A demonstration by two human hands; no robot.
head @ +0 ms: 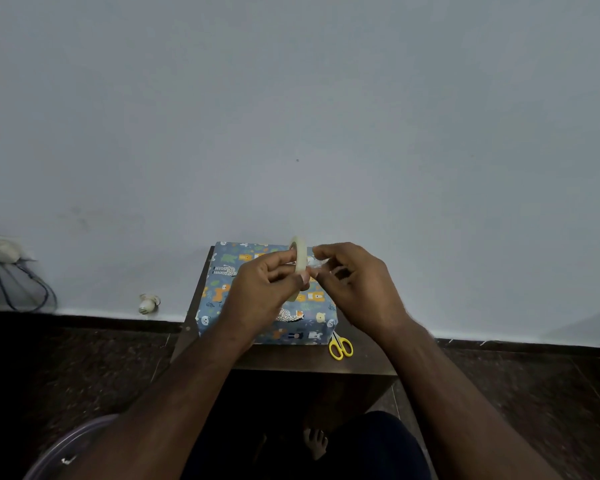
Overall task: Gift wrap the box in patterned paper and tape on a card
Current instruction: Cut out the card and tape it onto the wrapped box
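A box wrapped in blue animal-patterned paper [222, 285] lies on a small dark wooden table [291, 362] against the wall. Above the box, my left hand [260, 289] grips a roll of clear tape [300, 258], held upright on its edge. My right hand [354, 285] pinches the loose end of the tape [315, 263] just to the right of the roll. Both hands hover over the box and hide its middle. No card is in view.
Yellow-handled scissors [340, 346] lie on the table at the box's near right corner. A pale wall rises right behind the table. A cable and plug [11, 268] hang at the far left. The dark floor surrounds the table, and a bare foot [315, 441] shows below it.
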